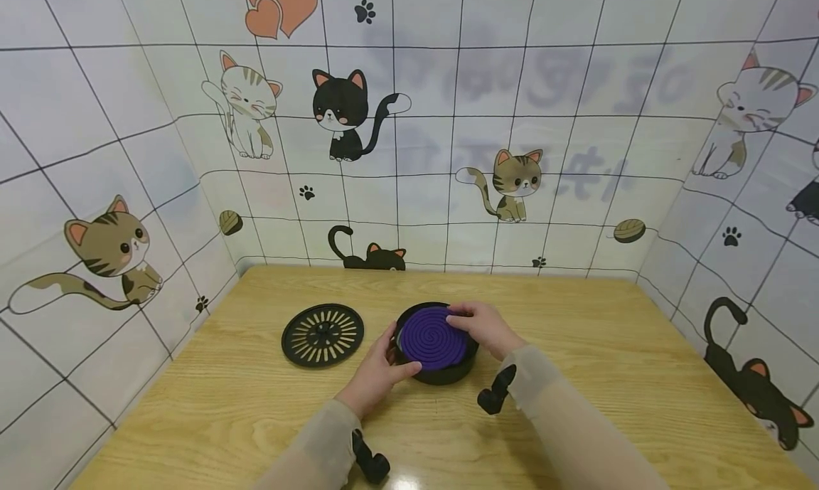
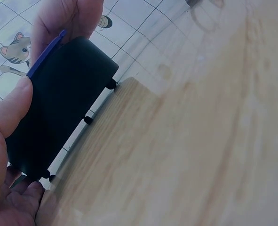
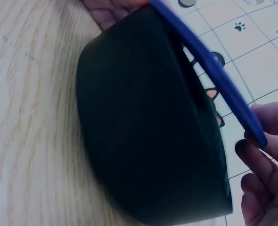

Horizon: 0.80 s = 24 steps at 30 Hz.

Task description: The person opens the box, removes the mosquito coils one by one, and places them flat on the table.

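While hands (image 1: 377, 371) (image 1: 484, 328) hold purple coil (image 1: 432, 339), tilted atop dish (image 1: 443, 377)

black dish (image 1: 446, 376) inside: mostly hidden under purple coil (image 1: 432, 338) | sleeves (image 1: 579, 415): cut by bottom edge | wall lettering (image 1: 590, 174): blurred

Wood-grain tabletop (image 1: 224, 419) — black slotted round lid (image 1: 323, 335) lies flat; black footed round case (image 1: 441, 375) near it, contact unclear.

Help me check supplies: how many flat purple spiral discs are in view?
1: the flat purple spiral disc, tilted over the round black dish, its raised edge pinched by the right hand. Any beneath it would be hidden.
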Tool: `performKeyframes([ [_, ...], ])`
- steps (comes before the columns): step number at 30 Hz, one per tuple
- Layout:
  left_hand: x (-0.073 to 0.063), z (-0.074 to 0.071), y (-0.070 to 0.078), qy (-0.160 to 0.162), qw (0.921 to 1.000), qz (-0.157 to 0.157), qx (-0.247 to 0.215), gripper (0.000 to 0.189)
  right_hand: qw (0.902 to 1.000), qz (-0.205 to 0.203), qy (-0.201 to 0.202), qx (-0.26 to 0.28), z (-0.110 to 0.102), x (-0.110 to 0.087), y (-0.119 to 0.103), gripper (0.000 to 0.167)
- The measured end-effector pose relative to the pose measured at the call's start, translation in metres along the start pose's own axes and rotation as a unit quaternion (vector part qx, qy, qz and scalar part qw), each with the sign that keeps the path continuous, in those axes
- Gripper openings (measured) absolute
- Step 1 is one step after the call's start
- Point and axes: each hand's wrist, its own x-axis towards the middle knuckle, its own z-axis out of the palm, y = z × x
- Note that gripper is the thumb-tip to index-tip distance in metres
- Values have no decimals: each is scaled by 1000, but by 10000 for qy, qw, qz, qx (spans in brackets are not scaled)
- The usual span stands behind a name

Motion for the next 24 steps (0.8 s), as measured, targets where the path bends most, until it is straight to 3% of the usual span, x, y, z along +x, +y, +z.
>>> performKeyframes([
  [8,0,1,2,14,10000,41,-24,105,9994,166,-151,260,-4,-3,-12,43],
  [16,-1,1,1,15,9999,-47,-120,104,9885,244,-404,1433,-3,-4,-9,47],
  [24,-2,1,3,48,9999,-96,-62,104,9811,120,-667,1811,-8,-8,-3,49],
])
